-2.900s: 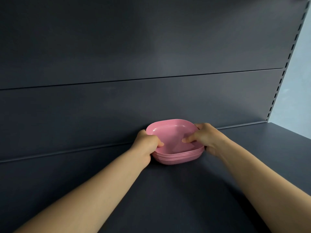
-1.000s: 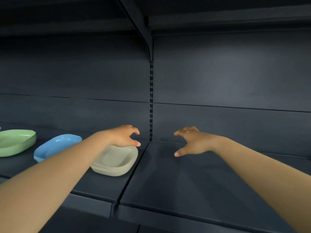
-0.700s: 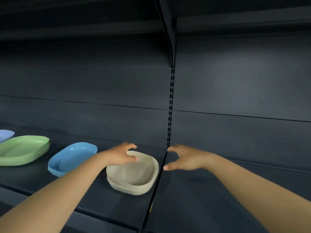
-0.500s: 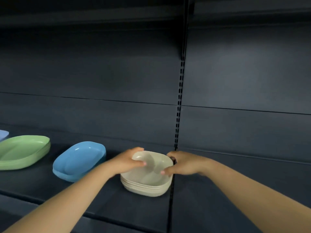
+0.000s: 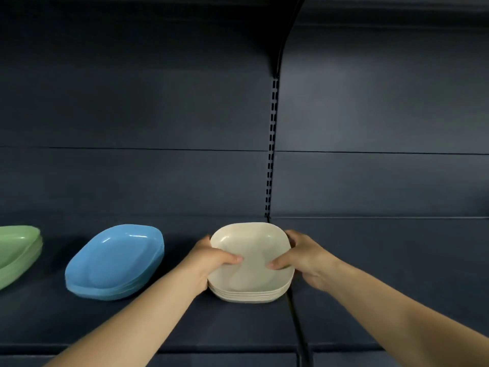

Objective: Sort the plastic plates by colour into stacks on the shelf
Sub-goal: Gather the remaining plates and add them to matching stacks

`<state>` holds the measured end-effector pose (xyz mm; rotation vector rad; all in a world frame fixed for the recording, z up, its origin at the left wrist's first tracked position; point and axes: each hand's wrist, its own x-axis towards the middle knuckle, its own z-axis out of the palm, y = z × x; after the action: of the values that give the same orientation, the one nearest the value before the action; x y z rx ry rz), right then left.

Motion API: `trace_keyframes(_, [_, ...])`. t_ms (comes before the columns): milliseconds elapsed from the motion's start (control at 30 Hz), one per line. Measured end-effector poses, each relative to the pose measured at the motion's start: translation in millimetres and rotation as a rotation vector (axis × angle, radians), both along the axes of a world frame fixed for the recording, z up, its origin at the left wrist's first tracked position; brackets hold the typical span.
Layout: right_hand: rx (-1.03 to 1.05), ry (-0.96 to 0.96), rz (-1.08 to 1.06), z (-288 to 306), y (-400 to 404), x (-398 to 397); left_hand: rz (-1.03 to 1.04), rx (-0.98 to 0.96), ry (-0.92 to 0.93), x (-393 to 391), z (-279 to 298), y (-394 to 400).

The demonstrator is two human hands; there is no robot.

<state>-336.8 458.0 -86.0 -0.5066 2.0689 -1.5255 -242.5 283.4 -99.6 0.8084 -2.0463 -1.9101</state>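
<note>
A stack of several cream plates [image 5: 251, 250] sits on the dark shelf [image 5: 238, 324], right at the seam between two shelf boards. My left hand [image 5: 209, 263] grips the stack's left edge, thumb on the top plate's rim. My right hand [image 5: 304, 258] grips its right edge the same way. To the left lies a stack of blue plates [image 5: 113, 260]. At the far left edge, a stack of green plates [image 5: 16, 250] is partly cut off by the frame.
A slotted upright [image 5: 271, 154] runs down the dark back panel just behind the cream stack. The shelf board to the right [image 5: 397, 260] carries nothing in view. An upper shelf [image 5: 238, 6] overhangs at the top.
My hands left the pink stack, and the view swung left to the cream stack. Both hands reached in and closed on its two sides.
</note>
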Motion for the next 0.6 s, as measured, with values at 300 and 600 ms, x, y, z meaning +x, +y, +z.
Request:
trace_keyframes(300, [-0.287, -0.075, -0.196, 24.2, 93.3, -26.7, -0.023, -0.061, 0.232, -46.3, 36.9, 99.7])
trace_keyframes(600, [-0.342, -0.019, -0.428, 32.9, 253.1, -113.4, -0.125, -0.050, 0.279, -160.6, 44.9, 259.5])
